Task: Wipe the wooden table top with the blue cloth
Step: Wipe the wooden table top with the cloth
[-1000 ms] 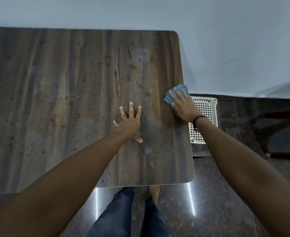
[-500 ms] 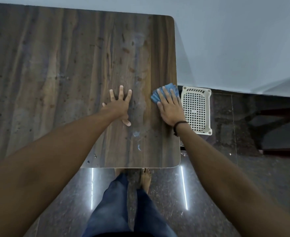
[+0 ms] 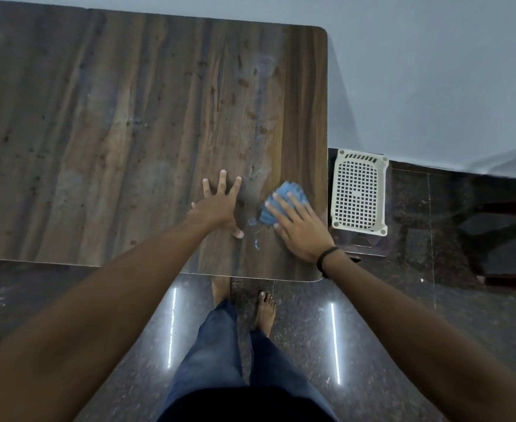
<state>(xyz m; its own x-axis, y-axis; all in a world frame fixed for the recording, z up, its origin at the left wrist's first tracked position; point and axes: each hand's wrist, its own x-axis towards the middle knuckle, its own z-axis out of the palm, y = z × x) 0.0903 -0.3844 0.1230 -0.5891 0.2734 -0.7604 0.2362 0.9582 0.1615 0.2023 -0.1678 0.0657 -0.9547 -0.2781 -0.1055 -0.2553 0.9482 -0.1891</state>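
The wooden table top [image 3: 123, 141] fills the upper left, dark brown and streaked with specks and smudges. A folded blue cloth [image 3: 284, 194] lies near the table's right edge, toward the front corner. My right hand [image 3: 296, 226] presses flat on the cloth with straight fingers and hides most of it. My left hand [image 3: 218, 208] rests flat on the wood just left of the cloth, fingers spread. A small bluish-white smear shows on the wood between the two hands.
A white perforated plastic basket [image 3: 358, 196] stands on the dark polished floor just past the table's right edge. A pale wall runs behind the table. My legs and bare feet [image 3: 264, 310] stand at the table's front edge. Dark furniture sits at far right.
My right hand has slid the blue cloth leftward from the right edge and closer to my left hand. The left hand stays flat on the wood. The camera view has shifted.
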